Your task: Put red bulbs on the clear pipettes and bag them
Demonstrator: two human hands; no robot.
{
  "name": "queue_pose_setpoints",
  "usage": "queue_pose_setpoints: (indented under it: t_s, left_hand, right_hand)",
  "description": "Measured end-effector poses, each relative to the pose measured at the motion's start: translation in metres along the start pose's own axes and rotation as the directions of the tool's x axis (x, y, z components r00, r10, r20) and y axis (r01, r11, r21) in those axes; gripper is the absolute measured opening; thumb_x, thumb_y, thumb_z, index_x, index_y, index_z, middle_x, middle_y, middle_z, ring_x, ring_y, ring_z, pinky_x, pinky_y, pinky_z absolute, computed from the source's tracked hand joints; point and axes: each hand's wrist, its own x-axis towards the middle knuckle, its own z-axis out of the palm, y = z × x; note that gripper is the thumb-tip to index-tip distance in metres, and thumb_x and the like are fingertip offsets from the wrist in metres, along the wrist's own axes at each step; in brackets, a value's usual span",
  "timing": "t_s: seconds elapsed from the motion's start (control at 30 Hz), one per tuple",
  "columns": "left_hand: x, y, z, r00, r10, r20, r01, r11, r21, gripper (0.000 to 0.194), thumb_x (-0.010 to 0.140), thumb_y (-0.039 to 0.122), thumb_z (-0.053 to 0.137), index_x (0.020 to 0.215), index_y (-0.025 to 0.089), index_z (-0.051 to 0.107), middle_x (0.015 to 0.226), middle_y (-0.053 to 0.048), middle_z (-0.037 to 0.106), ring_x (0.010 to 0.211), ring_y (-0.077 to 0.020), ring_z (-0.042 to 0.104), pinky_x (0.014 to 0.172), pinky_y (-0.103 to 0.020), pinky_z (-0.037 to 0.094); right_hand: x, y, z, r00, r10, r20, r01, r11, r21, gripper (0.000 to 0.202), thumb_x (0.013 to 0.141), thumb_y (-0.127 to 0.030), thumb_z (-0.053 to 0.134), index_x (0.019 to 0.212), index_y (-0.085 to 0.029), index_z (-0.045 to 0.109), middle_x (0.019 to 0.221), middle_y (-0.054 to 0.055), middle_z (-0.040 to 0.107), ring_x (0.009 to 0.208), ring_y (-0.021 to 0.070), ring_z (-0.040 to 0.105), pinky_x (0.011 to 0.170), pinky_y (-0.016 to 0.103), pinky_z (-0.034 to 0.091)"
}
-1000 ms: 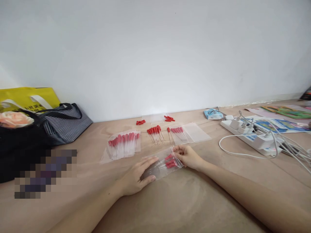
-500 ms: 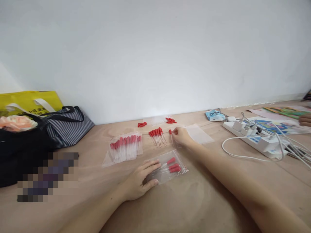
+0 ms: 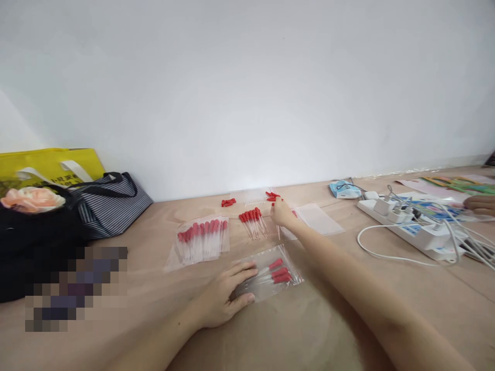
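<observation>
My left hand (image 3: 228, 296) lies with fingers spread on the near edge of a clear zip bag (image 3: 263, 293). Inside the bag are a few droppers with red rubber bulbs (image 3: 281, 274). Farther off, my right hand (image 3: 284, 212) reaches to a small pile of loose red rubber bulbs (image 3: 271, 196), fingertips drawn together at its edge; what they grip, if anything, is hidden. A thin dropper stem (image 3: 279, 233) shows just below that hand. Left of it, several red-bulbed droppers (image 3: 252, 221) lie in a row.
Filled bags of droppers (image 3: 203, 239) overlap at the left. A second bulb pile (image 3: 228, 202) and thin tubes (image 3: 255, 197) lie near the wall. Flat bags (image 3: 319, 219) sit at right, before a power strip (image 3: 417, 229) with cables. Another person's hand (image 3: 481, 204) is far right. Bags (image 3: 116, 203) stand left.
My right hand has moved away from me, from a dropper's bulb to the loose bulb pile. My left hand stays on the zip bag. The view has shifted slightly.
</observation>
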Motion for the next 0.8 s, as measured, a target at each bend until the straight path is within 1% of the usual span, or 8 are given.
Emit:
queue_pose_setpoints:
  t_s: [0.13, 0.17, 0.23, 0.33, 0.43, 0.63, 0.73, 0.8]
  left_hand:
    - [0.0, 0.0, 0.0, 1.0, 0.004, -0.002, -0.004, 1.0, 0.002, 0.041, 0.083, 0.037, 0.045, 0.122, 0.025, 0.042, 0.134, -0.003, 0.035, 0.122, -0.0223, 0.032, 0.099, -0.042, 0.029]
    - [0.001, 0.0, 0.0, 1.0, 0.008, -0.006, -0.008, 1.0, 0.001, 0.041, 0.082, 0.036, 0.045, 0.121, 0.025, 0.042, 0.134, -0.003, 0.035, 0.122, -0.022, 0.033, 0.099, -0.041, 0.03]
    - [0.001, -0.001, 0.001, 1.0, 0.02, -0.019, -0.02, 1.0, -0.006, 0.04, 0.082, 0.036, 0.046, 0.121, 0.025, 0.043, 0.134, -0.003, 0.035, 0.121, -0.0215, 0.033, 0.099, -0.04, 0.03]
    - [0.002, -0.002, 0.003, 0.999, 0.032, -0.032, -0.033, 0.999, -0.016, 0.039, 0.082, 0.037, 0.046, 0.12, 0.025, 0.044, 0.134, -0.003, 0.036, 0.12, -0.021, 0.035, 0.098, -0.038, 0.032]
    - [0.002, -0.002, 0.003, 0.999, 0.024, -0.038, -0.025, 1.0, -0.015, 0.039, 0.082, 0.037, 0.046, 0.119, 0.023, 0.046, 0.133, -0.004, 0.037, 0.12, -0.0218, 0.035, 0.099, -0.039, 0.031]
    - [0.004, -0.002, 0.002, 0.999, 0.004, -0.037, -0.004, 1.0, -0.004, 0.04, 0.082, 0.038, 0.046, 0.119, 0.023, 0.048, 0.133, -0.005, 0.037, 0.12, -0.0239, 0.035, 0.099, -0.043, 0.029]
    - [0.004, -0.005, 0.003, 0.999, 0.022, -0.03, -0.022, 1.0, 0.001, 0.041, 0.083, 0.038, 0.044, 0.121, 0.023, 0.046, 0.135, -0.004, 0.034, 0.122, -0.0234, 0.032, 0.101, -0.043, 0.027]
    - [0.004, -0.006, 0.004, 0.999, 0.041, -0.021, -0.04, 0.999, 0.013, 0.042, 0.083, 0.038, 0.043, 0.123, 0.024, 0.043, 0.136, -0.003, 0.032, 0.123, -0.0225, 0.031, 0.102, -0.042, 0.024]
  right_hand:
    - [-0.031, 0.039, -0.026, 0.995, 0.054, -0.089, -0.039, 0.986, 0.164, 0.036, 0.083, -0.018, 0.026, 0.117, -0.008, 0.029, 0.09, 0.011, 0.057, 0.073, 0.0149, 0.059, 0.065, 0.027, 0.046]
    - [-0.042, 0.049, -0.028, 0.987, 0.114, -0.117, -0.067, 0.936, 0.346, 0.034, 0.082, -0.022, 0.028, 0.114, -0.012, 0.031, 0.086, 0.008, 0.056, 0.063, 0.0136, 0.058, 0.058, 0.027, 0.047]
    - [-0.066, 0.064, -0.027, 0.973, 0.196, -0.118, -0.078, 0.769, 0.634, 0.03, 0.079, -0.029, 0.035, 0.106, -0.017, 0.035, 0.078, 0.001, 0.051, 0.051, 0.0112, 0.055, 0.049, 0.026, 0.046]
    - [-0.093, 0.073, -0.018, 0.95, 0.299, -0.092, -0.087, 0.534, 0.841, 0.026, 0.074, -0.031, 0.044, 0.096, -0.02, 0.036, 0.071, -0.004, 0.047, 0.048, 0.0095, 0.053, 0.046, 0.025, 0.047]
    - [-0.103, 0.068, -0.01, 0.938, 0.345, -0.04, -0.101, 0.383, 0.918, 0.026, 0.071, -0.03, 0.049, 0.092, -0.022, 0.036, 0.069, -0.005, 0.047, 0.048, 0.0092, 0.054, 0.046, 0.024, 0.047]
    - [-0.11, 0.053, -0.008, 0.936, 0.34, 0.094, -0.156, 0.161, 0.975, 0.025, 0.069, -0.027, 0.054, 0.086, -0.022, 0.037, 0.067, -0.005, 0.05, 0.051, 0.0092, 0.056, 0.05, 0.024, 0.049]
    - [-0.117, 0.043, -0.01, 0.955, 0.251, 0.157, -0.196, 0.139, 0.971, 0.026, 0.066, -0.027, 0.058, 0.083, -0.02, 0.039, 0.065, -0.005, 0.052, 0.053, 0.0095, 0.057, 0.053, 0.024, 0.049]
    - [-0.123, 0.038, -0.011, 0.969, 0.163, 0.184, -0.215, 0.198, 0.956, 0.028, 0.064, -0.029, 0.061, 0.082, -0.02, 0.04, 0.065, -0.005, 0.053, 0.047, 0.0084, 0.055, 0.046, 0.022, 0.047]
